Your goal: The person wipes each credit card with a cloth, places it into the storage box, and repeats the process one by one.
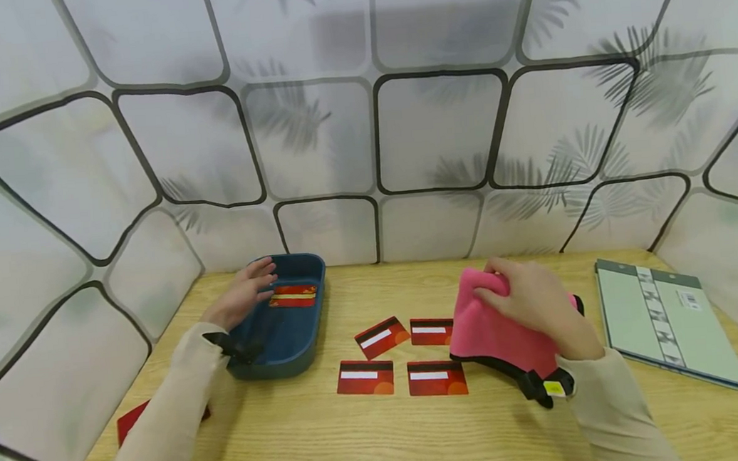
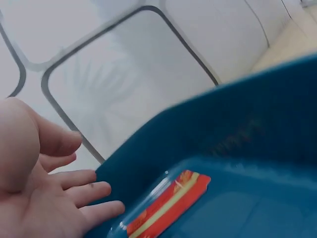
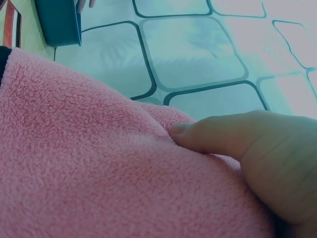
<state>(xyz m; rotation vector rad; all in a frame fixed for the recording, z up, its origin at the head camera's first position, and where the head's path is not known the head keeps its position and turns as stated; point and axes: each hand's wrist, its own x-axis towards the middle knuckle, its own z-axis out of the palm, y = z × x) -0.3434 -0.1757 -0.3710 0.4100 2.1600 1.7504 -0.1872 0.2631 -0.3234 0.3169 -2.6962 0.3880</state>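
Note:
My right hand (image 1: 534,301) grips a pink fleece cloth (image 1: 498,332) with black edging, bunched up over the right side of the table. In the right wrist view the thumb (image 3: 213,136) presses into the plush pile; the other fingers are mostly hidden. At the left, my left hand (image 1: 241,296) hovers over the rim of a blue tray (image 1: 282,369), fingers extended and holding nothing. Inside that tray lies a red card with a yellow stripe (image 1: 293,296). Several red bank cards lie stripe side up between the tray and the cloth, among them one at front (image 1: 365,378).
A pale green folder (image 1: 690,322) with a patterned band lies at the right. Under the left forearm, a red item (image 1: 128,422) is partly covered. A patterned curtain (image 1: 318,141) borders the wooden table (image 1: 358,445) at the back and sides.

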